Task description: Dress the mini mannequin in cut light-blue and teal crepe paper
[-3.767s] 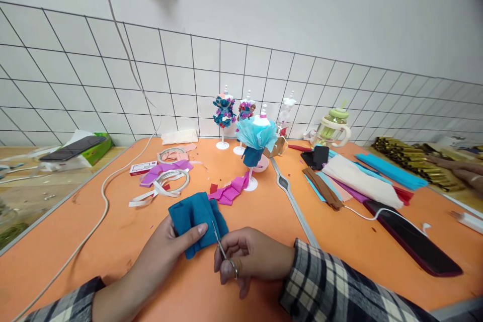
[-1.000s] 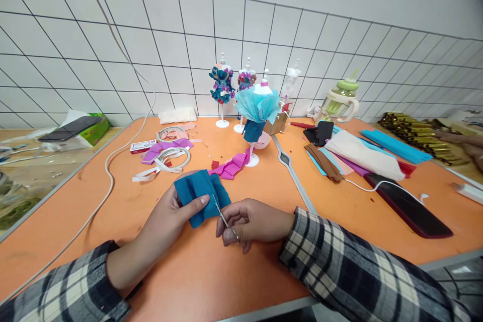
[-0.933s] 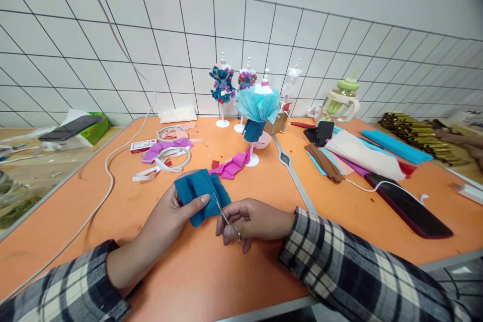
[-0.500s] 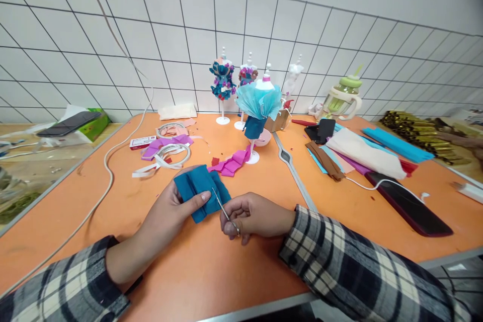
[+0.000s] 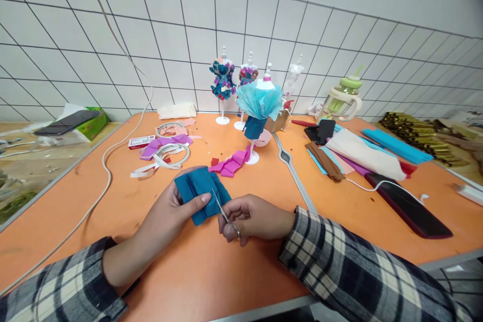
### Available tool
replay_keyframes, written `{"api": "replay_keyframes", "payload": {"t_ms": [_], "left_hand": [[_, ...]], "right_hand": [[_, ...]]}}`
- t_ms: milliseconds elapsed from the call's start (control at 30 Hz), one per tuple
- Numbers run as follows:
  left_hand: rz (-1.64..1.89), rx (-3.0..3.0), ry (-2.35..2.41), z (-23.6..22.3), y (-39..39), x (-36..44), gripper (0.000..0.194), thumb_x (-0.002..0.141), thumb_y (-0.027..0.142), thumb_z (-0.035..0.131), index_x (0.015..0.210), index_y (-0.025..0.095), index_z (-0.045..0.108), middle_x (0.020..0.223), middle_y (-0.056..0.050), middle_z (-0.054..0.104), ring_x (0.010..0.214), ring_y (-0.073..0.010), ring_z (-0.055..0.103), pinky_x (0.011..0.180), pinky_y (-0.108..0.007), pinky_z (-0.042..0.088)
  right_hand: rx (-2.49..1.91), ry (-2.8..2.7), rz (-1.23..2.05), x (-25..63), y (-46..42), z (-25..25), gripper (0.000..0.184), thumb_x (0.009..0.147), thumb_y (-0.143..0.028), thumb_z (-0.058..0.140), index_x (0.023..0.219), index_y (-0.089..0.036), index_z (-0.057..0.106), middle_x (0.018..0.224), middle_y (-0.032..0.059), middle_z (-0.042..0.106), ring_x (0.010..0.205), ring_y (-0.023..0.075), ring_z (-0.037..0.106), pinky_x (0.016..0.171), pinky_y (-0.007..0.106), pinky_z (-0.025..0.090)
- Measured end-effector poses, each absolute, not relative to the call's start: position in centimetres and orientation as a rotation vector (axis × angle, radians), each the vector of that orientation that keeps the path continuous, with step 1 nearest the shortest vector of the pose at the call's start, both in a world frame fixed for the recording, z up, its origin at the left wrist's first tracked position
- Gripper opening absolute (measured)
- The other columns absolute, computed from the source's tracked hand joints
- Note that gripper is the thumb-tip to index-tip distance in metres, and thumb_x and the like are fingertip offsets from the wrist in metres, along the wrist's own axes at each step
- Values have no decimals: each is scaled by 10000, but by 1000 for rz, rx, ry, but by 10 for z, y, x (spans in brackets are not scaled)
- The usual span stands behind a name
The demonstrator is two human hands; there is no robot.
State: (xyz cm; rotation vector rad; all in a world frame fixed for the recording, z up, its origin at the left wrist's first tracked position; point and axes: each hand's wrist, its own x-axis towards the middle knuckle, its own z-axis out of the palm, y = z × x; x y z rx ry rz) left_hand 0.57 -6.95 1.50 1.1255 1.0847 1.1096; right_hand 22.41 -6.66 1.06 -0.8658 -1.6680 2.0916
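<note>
My left hand [image 5: 179,205] pinches a folded piece of teal crepe paper [image 5: 196,184] above the table, its thumb on top and its other fingers hidden beneath. In my right hand [image 5: 251,217] is a small pair of metal scissors [image 5: 222,211], with fingers at the finger loops. Their blades point up and to the left, over the right part of the paper. Beyond my hands stands a small white dress form [image 5: 260,103] wrapped in light-blue and teal paper. A strip of magenta crepe paper [image 5: 234,163] lies by its base.
Several more dress forms [image 5: 222,83] stand at the back. Rolls of tape [image 5: 172,155] and a small box [image 5: 141,142] lie to the left. Folded papers [image 5: 366,153], a dark phone [image 5: 409,206] and a green-lidded cup [image 5: 343,98] are on the right. A person's hand shows at far right.
Since the oldest frame the view has tilted down, so the table edge shows. My hands keep nearly the same pose; the scissors shift slightly over the paper.
</note>
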Motion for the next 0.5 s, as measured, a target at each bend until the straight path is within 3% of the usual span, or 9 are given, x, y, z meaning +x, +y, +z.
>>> {"api": "replay_keyframes", "payload": {"t_ms": [267, 500], "left_hand": [[1097, 1162, 1140, 16, -70, 5, 787, 678, 470, 898, 1350, 229, 566, 1171, -94, 764, 1011, -302, 731, 801, -348, 605], [1108, 1140, 1163, 18, -69, 5, 641, 649, 490, 907, 1164, 211, 647, 996, -77, 785, 914, -300, 734, 761, -353, 599]], "right_hand": [[-854, -1643, 2150, 221, -66, 9, 604, 633, -659, 836, 899, -152, 645, 805, 12, 620, 741, 121, 589, 564, 207, 516], [-884, -1602, 2160, 217, -66, 9, 609, 556, -629, 878, 848, -152, 637, 753, 10, 614, 702, 122, 581, 531, 207, 505]]}}
